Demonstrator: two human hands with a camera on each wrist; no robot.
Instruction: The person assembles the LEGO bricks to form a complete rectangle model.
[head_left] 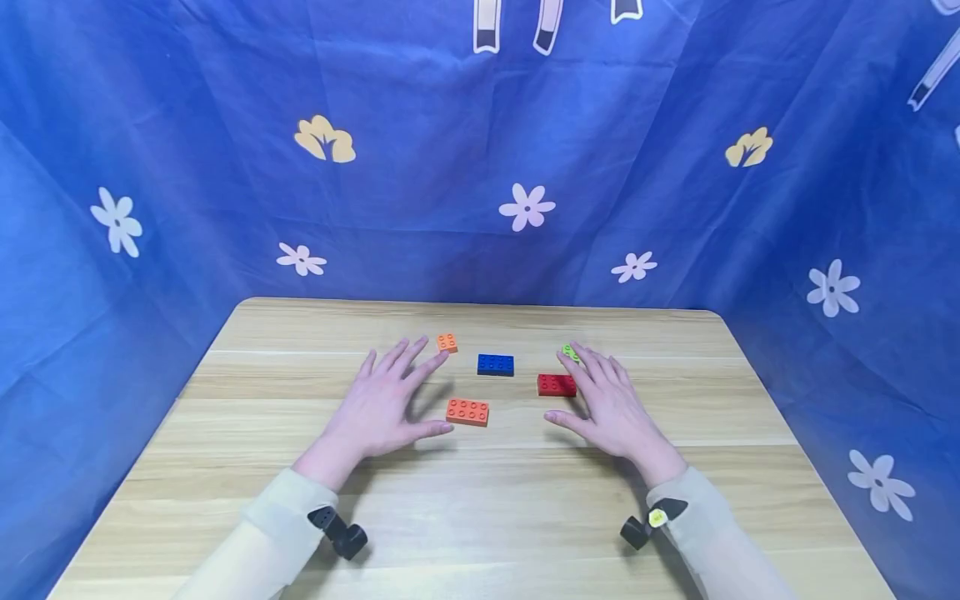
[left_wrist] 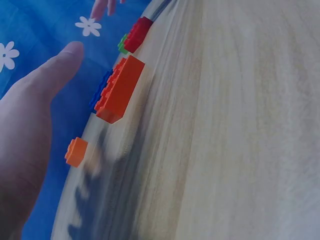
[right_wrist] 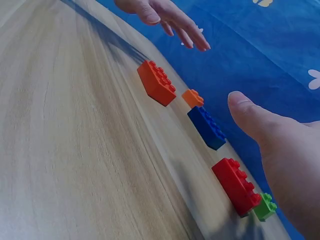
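Above the left part of the table, my left hand (head_left: 384, 407) is spread with its fingers apart and holds nothing. Nearest to its thumb lies a long orange-red brick (head_left: 468, 412); a small orange brick (head_left: 447, 342) is by its index fingertip. My right hand (head_left: 606, 402), also spread and holding nothing, hovers beside a red brick (head_left: 555, 385). A small lime green brick (head_left: 570, 352) is partly hidden behind its fingers in the head view. Between the two hands sits a blue brick (head_left: 496, 365). All these bricks lie studs up, apart from the hands in the wrist views.
The bricks lie on a light wood-grain table (head_left: 510, 517). A blue cloth (head_left: 420, 192) with flowers printed on it hangs behind the table and along both sides. Each sleeve carries a small black wrist camera (head_left: 349, 542).
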